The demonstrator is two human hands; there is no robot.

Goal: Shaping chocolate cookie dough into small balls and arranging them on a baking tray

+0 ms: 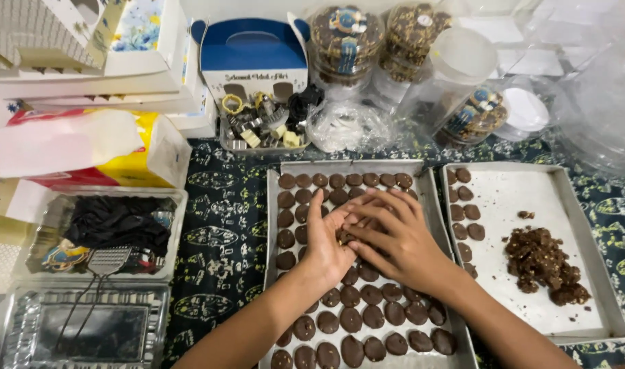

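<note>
Dough, a small piece pinched between our left hand [326, 242] and right hand [394, 236], sits at the centre of the frame, over the middle tray [277, 273] of dark round cookies [350, 320]. Both grips are narrow, fingertips closed together on that piece; little of it shows. We judge it soft, sticky and light, easily squashed, so it is best taken gently by the fingertips at its edges. In the right tray [565, 198] lies a crumbly brown dough heap [541, 263] beside more cookies. At upper centre stands a blue box [253, 51].
</note>
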